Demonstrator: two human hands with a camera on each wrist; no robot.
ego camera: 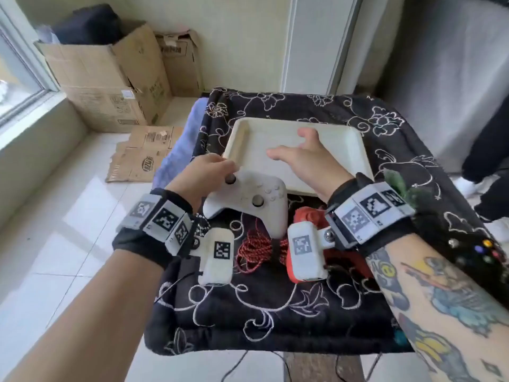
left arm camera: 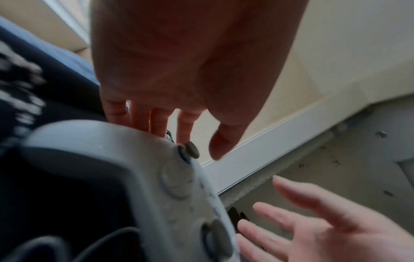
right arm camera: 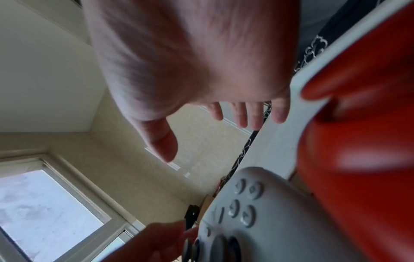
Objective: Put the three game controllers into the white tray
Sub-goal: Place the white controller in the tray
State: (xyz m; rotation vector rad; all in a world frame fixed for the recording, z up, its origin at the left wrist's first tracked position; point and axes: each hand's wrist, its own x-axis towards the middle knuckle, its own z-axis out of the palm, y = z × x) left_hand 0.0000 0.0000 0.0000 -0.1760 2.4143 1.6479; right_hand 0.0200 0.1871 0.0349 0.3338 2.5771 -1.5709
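Observation:
A white tray (ego camera: 239, 139) lies on the black floral cloth with nothing in it. My left hand (ego camera: 228, 168) holds the white controller (ego camera: 248, 199) by its upper left corner at the tray's near rim. The fingers (left arm camera: 161, 122) reach behind the white controller (left arm camera: 139, 177) and the thumb sits beside the left stick. My right hand (ego camera: 292, 150) hovers open over the tray, fingers spread. A red controller (ego camera: 305, 216) lies under the right wrist, close beside the white controller (right arm camera: 257, 221) in the right wrist view. A black controller (ego camera: 479, 252) with coloured buttons lies at the right edge.
A red braided cable (ego camera: 256, 246) is coiled on the cloth below the white controller. A green object (ego camera: 396, 180) sits right of the tray. Cardboard boxes (ego camera: 110, 78) stand on the floor at the far left. The table's front edge (ego camera: 275, 351) is near me.

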